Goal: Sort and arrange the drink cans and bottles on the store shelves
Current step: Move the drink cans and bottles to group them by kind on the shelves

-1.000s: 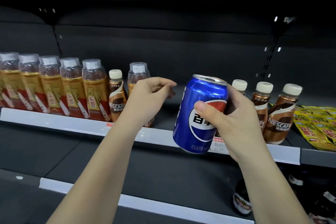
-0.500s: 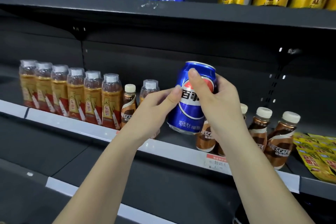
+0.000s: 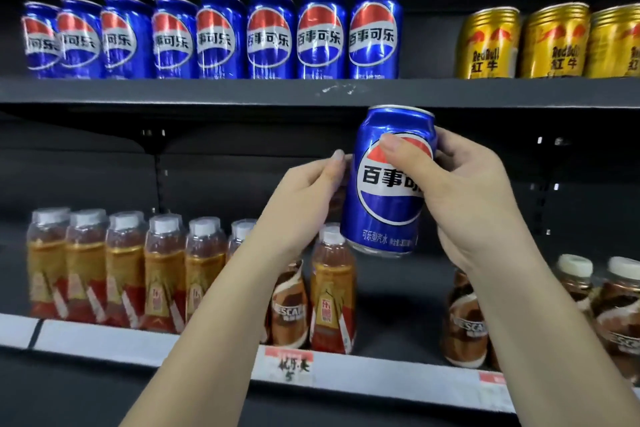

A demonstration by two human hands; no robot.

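Note:
A blue Pepsi can (image 3: 388, 204) hangs in the air just under the upper shelf (image 3: 242, 92), a little tilted. My right hand (image 3: 464, 198) grips it from the right, thumb across the logo. My left hand (image 3: 304, 198) touches the can's left side with its fingertips. On the upper shelf stands a row of several matching Pepsi cans (image 3: 214, 35), with a gap between the last one and the gold Red Bull cans (image 3: 550, 42) at the right.
The lower shelf (image 3: 104, 340) carries several orange-labelled bottles (image 3: 124, 270) at the left, one more of them (image 3: 332, 288) beside a brown Nescafe bottle (image 3: 289, 308), and more Nescafe bottles (image 3: 464, 319) at the right. A red price tag (image 3: 289, 357) sits on the shelf rail.
The can has risen from in front of the lower shelf to just under the upper shelf. My left hand came onto its side. The view tilted up, showing the upper shelf.

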